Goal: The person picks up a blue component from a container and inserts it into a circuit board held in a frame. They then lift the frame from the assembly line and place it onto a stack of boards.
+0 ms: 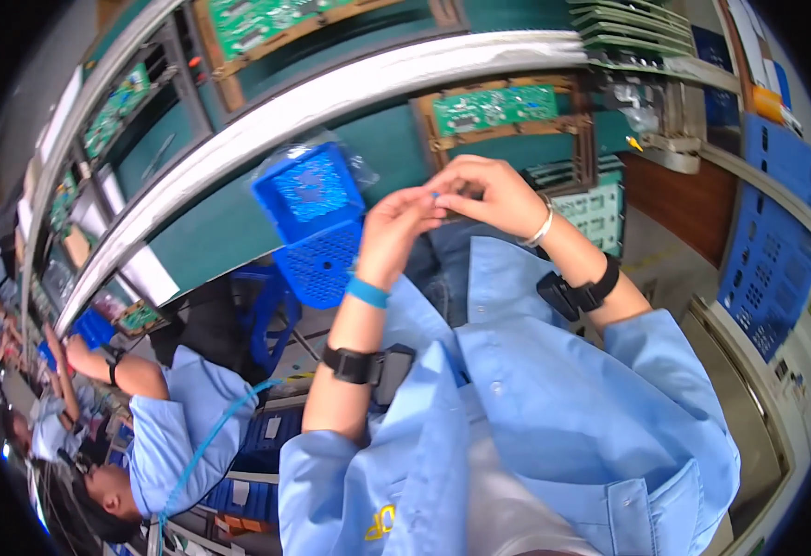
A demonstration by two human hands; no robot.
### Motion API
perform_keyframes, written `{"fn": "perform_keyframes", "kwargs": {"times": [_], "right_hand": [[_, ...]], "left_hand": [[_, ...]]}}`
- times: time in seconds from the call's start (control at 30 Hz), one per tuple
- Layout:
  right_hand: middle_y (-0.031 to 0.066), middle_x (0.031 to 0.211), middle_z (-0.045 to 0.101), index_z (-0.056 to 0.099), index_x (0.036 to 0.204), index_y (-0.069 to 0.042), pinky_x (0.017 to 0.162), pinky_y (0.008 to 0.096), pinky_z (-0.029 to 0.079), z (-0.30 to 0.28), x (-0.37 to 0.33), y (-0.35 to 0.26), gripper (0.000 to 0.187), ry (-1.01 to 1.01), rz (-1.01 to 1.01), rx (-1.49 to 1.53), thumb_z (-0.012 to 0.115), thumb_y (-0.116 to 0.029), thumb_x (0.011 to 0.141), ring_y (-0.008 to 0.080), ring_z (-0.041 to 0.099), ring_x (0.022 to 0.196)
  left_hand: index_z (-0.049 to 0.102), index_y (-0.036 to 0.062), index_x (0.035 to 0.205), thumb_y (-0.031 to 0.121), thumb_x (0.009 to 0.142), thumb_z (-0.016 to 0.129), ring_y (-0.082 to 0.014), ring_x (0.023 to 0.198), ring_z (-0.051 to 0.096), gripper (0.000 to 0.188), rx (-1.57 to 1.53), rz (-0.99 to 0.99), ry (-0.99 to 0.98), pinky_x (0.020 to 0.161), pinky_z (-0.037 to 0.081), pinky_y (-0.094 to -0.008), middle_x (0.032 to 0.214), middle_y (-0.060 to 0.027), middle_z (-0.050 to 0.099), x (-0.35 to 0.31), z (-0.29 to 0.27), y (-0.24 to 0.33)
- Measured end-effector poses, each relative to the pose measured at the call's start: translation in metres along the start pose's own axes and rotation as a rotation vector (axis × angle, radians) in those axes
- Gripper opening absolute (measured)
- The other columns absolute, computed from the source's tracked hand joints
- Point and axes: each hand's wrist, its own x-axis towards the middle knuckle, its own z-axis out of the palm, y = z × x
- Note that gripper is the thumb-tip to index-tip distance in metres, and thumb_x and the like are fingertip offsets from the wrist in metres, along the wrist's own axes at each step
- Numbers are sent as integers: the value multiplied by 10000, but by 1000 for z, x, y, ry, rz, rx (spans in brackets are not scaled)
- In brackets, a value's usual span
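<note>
My left hand (389, 232) and my right hand (494, 193) meet at the fingertips above the near edge of the bench. Both are closed in a pinch around a tiny blue component (436, 195), mostly covered by the fingers. Just left of my left hand, a blue plastic bin (268, 206) holds many small blue components (311, 190) in a clear bag. Beyond my right hand, a green circuit board (495, 109) sits in a brown frame (431, 145).
A white rail (331, 85) crosses the bench beyond my hands. A perforated blue basket (322, 264) hangs at the near edge. Stacked boards (633, 32) stand far right, with blue perforated panels (772, 246) beside them. A co-worker (188, 417) in light blue sits at left.
</note>
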Motion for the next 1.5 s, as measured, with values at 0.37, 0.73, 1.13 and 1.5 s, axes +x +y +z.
{"fn": "perform_keyframes", "kwargs": {"times": [0.37, 0.73, 1.13, 1.5], "right_hand": [[69, 712, 640, 617, 824, 2, 609, 223, 475, 11, -8, 29, 145, 139, 129, 79, 632, -121, 748, 106, 610, 657], [22, 801, 614, 598, 857, -38, 557, 208, 462, -76, -8, 107, 119, 899, 279, 374, 598, -132, 785, 73, 582, 660], [-24, 839, 548, 596, 824, -150, 552, 277, 478, -114, -5, 124, 74, 755, -133, -924, 598, -197, 767, 167, 577, 701], [-13, 796, 565, 592, 790, -125, 547, 256, 459, -122, -2, 129, 76, 684, -237, -1126, 630, -158, 732, 173, 571, 648]], "left_hand": [[545, -9, 991, 91, 823, 548, -173, 840, 586, 195, 0, -49, 18, 730, 484, -264, 920, -101, 603, 6, -10, -16], [420, -26, 1127, 59, 865, 449, -248, 1035, 518, 277, 110, 95, 235, 853, 440, -292, 1137, -203, 497, -2, -82, 6], [442, -18, 1116, 113, 882, 455, -203, 1016, 535, 267, 226, 101, 354, 783, 468, -241, 1136, -162, 517, 3, -94, 19], [518, -2, 1104, 135, 870, 493, -114, 840, 566, 273, 296, 145, 478, 699, 477, -213, 1067, -82, 559, 0, -91, 14]]}}
